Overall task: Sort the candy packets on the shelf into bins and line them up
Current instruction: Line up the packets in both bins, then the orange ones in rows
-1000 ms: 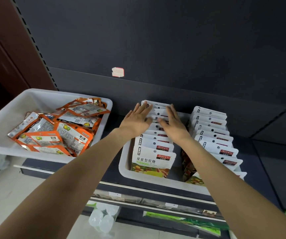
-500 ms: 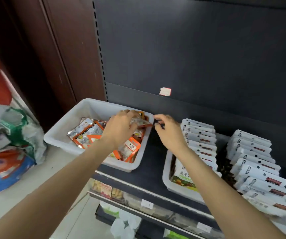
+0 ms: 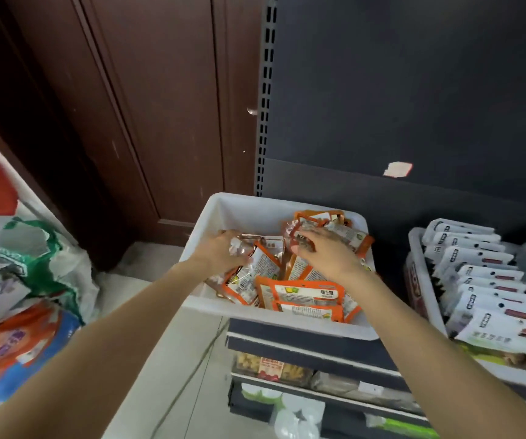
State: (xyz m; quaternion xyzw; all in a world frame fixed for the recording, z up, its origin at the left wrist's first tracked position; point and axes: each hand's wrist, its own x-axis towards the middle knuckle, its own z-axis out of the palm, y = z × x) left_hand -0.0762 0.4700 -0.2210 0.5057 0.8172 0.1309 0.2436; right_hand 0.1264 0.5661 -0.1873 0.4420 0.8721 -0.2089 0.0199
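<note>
A white bin (image 3: 223, 213) at the shelf's left end holds a loose jumble of orange candy packets (image 3: 306, 294). Both my hands are inside it. My left hand (image 3: 219, 253) curls its fingers over a shiny packet at the bin's left side. My right hand (image 3: 323, 253) pinches the top of an orange packet near the bin's back, thumb underneath. To the right, a second white bin (image 3: 415, 248) holds white packets (image 3: 480, 275) lined up in upright rows.
A brown wooden panel (image 3: 147, 122) stands left of the shelf's perforated post (image 3: 266, 90). Printed bags (image 3: 17, 327) lie piled on the floor at the left. A lower shelf (image 3: 303, 372) with more goods sits under the bins.
My view has swung left. Both hands left the rows of white packets and moved into the bin of orange packets, where they now take hold of packets.
</note>
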